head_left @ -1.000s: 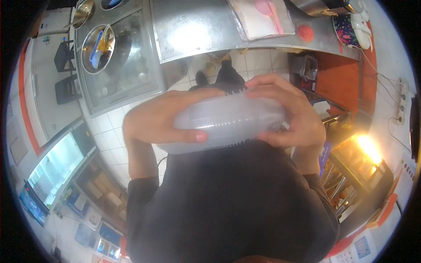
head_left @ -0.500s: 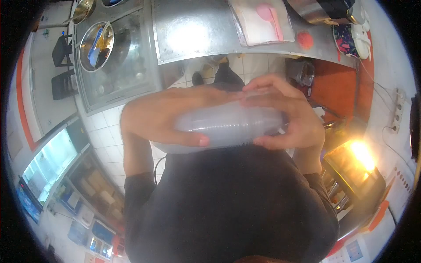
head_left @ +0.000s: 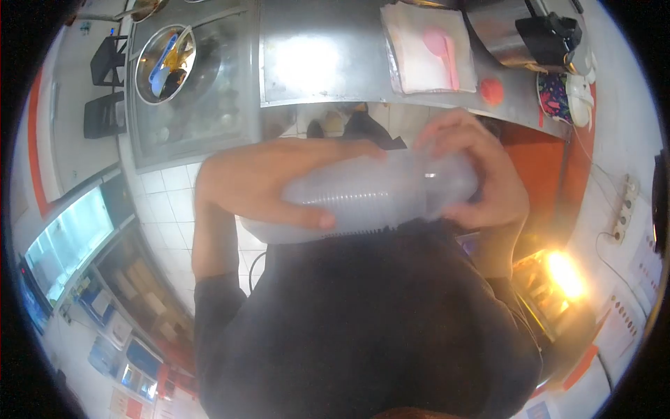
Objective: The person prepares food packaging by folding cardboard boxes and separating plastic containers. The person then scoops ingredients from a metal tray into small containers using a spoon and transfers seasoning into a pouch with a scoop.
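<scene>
A stack of nested clear plastic containers [head_left: 356, 192] lies sideways in front of my dark shirt, between my two hands. My left hand [head_left: 251, 181] is wrapped round its left part, thumb on the near side and fingers over the far side. At the stack's right end, my right hand [head_left: 499, 178] grips the end container [head_left: 450, 185], fingers above and thumb below. A gap shows between that container and the rest of the stack. Whether the end piece is one container or several nested ones, I cannot tell.
Ahead is a steel counter [head_left: 321, 63] with a pink spoon [head_left: 443, 52] on a white cloth-like stack [head_left: 412, 59] and a round pink-red thing [head_left: 491, 91]. A metal bowl [head_left: 143, 77] with utensils stands left. A bright lamp [head_left: 564, 274] glows at right.
My right hand has moved a little to the right with the end container, and a gap has opened along the stack. My left hand stays almost in place. The view has shifted slightly.
</scene>
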{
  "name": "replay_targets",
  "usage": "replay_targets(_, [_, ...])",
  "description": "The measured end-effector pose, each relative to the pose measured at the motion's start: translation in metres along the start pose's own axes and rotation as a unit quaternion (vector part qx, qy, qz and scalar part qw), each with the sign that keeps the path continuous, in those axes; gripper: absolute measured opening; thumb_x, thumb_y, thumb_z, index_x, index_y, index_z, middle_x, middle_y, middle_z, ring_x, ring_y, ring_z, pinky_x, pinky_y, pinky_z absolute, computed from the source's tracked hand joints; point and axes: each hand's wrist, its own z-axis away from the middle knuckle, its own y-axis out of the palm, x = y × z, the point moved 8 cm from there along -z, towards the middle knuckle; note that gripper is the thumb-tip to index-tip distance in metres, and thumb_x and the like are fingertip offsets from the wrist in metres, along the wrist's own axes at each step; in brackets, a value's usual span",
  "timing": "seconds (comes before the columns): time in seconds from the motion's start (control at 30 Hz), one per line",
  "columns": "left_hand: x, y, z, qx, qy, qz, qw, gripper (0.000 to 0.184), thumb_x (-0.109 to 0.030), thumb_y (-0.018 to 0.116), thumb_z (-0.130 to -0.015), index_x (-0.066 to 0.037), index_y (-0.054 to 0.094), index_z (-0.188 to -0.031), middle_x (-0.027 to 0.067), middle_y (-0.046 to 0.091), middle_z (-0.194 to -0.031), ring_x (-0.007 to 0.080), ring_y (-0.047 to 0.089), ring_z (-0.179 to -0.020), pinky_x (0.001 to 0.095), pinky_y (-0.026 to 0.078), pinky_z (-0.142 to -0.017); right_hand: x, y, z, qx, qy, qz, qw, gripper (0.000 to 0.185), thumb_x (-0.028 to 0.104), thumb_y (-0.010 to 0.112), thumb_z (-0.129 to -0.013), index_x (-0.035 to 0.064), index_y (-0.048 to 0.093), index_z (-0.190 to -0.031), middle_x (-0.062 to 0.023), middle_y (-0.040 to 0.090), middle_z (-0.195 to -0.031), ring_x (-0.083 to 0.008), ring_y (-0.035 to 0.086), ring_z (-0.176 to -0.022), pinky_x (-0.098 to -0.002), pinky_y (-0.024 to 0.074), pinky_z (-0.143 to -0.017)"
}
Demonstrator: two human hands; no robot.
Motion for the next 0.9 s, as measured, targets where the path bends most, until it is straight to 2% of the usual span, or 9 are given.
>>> replay_targets(0.17, [0.018, -0.005, 0.019, -0.032, -0.106, 0.162, 0.981, 0.105, -0.051, 0.077, -0.071, 0.0, 0.029, -0.149, 0.0358, 0.052, -0.13, 0.0455, 0.065, -0.105, 0.0455, 0.053, -0.085, -0.13, -0.038, -0.047, -0.179, 0.095, -0.126, 0.971, 0.043, 0.025, 0.084, -0.077, 0.0067, 0.059, -0.107, -0.0096, 0.056, -0.117, -0.0218, 0.055, -0.115, -0.0371, 0.0462, -0.097])
replay_targets(0.33, [0.047, -0.004, 0.039, -0.121, -0.138, 0.221, 0.958, 0.113, -0.053, 0.079, -0.066, 0.0, 0.026, -0.15, 0.0339, 0.047, -0.136, 0.0424, 0.054, -0.124, 0.0469, 0.046, -0.097, -0.271, -0.003, -0.107, -0.247, 0.083, 0.101, 0.96, 0.044, 0.029, 0.087, -0.073, 0.0055, 0.058, -0.096, -0.0117, 0.052, -0.119, -0.0266, 0.055, -0.115, -0.0369, 0.0471, -0.095])
replay_targets(0.4, [0.054, -0.006, 0.047, -0.161, -0.113, 0.336, 0.921, 0.1, -0.049, 0.077, -0.073, -0.009, 0.029, -0.151, 0.0176, 0.046, -0.141, 0.027, 0.049, -0.124, 0.0359, 0.037, -0.105, -0.304, 0.018, -0.121, -0.266, 0.038, 0.178, 0.947, 0.044, 0.029, 0.087, -0.071, 0.005, 0.057, -0.093, -0.0151, 0.049, -0.123, -0.0327, 0.054, -0.117, -0.0401, 0.0459, -0.097])
replay_targets(0.6, [0.106, 0.001, 0.091, -0.381, -0.132, 0.467, 0.787, 0.098, -0.048, 0.074, -0.08, -0.002, 0.028, -0.153, 0.0224, 0.042, -0.148, 0.034, 0.044, -0.136, 0.0424, 0.035, -0.111, -0.317, 0.039, -0.119, -0.212, 0.081, 0.29, 0.93, 0.055, 0.03, 0.083, -0.075, 0.0037, 0.058, -0.117, -0.0209, 0.041, -0.141, -0.0395, 0.047, -0.128, -0.0442, 0.0408, -0.105])
replay_targets(0.67, [0.109, -0.002, 0.088, -0.513, -0.155, 0.519, 0.666, 0.104, -0.064, 0.063, -0.08, 0.008, 0.03, -0.147, 0.0324, 0.052, -0.133, 0.0422, 0.062, -0.112, 0.0455, 0.057, -0.086, -0.289, 0.035, -0.11, -0.24, 0.089, 0.209, 0.944, 0.057, 0.034, 0.079, -0.082, 0.004, 0.056, -0.124, -0.021, 0.048, -0.135, -0.0376, 0.053, -0.122, -0.0428, 0.043, -0.103])
replay_targets(0.7, [0.112, -0.001, 0.081, -0.524, -0.138, 0.561, 0.626, 0.098, -0.066, 0.054, -0.086, 0.011, 0.033, -0.144, 0.0336, 0.057, -0.125, 0.0418, 0.065, -0.106, 0.0434, 0.058, -0.083, -0.283, 0.05, -0.103, -0.177, 0.202, 0.016, 0.963, 0.053, 0.034, 0.074, -0.088, 0.0028, 0.055, -0.127, -0.0189, 0.056, -0.128, -0.0328, 0.06, -0.114, -0.0391, 0.0463, -0.1])
replay_targets(0.77, [0.122, 0.006, 0.07, -0.542, -0.088, 0.575, 0.607, 0.089, -0.06, 0.054, -0.089, 0.01, 0.037, -0.142, 0.0307, 0.057, -0.127, 0.039, 0.063, -0.111, 0.0437, 0.053, -0.091, -0.207, 0.087, -0.091, 0.006, 0.221, -0.223, 0.949, 0.058, 0.034, 0.07, -0.092, 0.0028, 0.049, -0.136, -0.0156, 0.06, -0.121, -0.0265, 0.064, -0.107, -0.0365, 0.0489, -0.096])
replay_targets(0.83, [0.123, 0.001, 0.062, -0.549, -0.035, 0.588, 0.593, 0.08, -0.054, 0.055, -0.093, 0.009, 0.041, -0.14, 0.0278, 0.057, -0.13, 0.0362, 0.061, -0.115, 0.0441, 0.048, -0.1, -0.137, 0.107, -0.078, 0.08, 0.209, -0.386, 0.895, 0.077, 0.028, 0.075, -0.089, 0.004, 0.032, -0.149, -0.017, 0.055, -0.129, -0.0237, 0.06, -0.113, -0.0364, 0.049, -0.097])
replay_targets(0.9, [0.116, -0.006, 0.065, -0.597, -0.045, 0.547, 0.585, 0.075, -0.054, 0.05, -0.095, 0.008, 0.043, -0.139, 0.0256, 0.059, -0.128, 0.0343, 0.061, -0.113, 0.0428, 0.048, -0.099, -0.102, 0.108, -0.074, 0.062, 0.2, -0.383, 0.9, 0.087, 0.025, 0.078, -0.087, 0.0056, 0.023, -0.152, -0.0186, 0.052, -0.132, -0.0239, 0.058, -0.117, -0.036, 0.0496, -0.097])
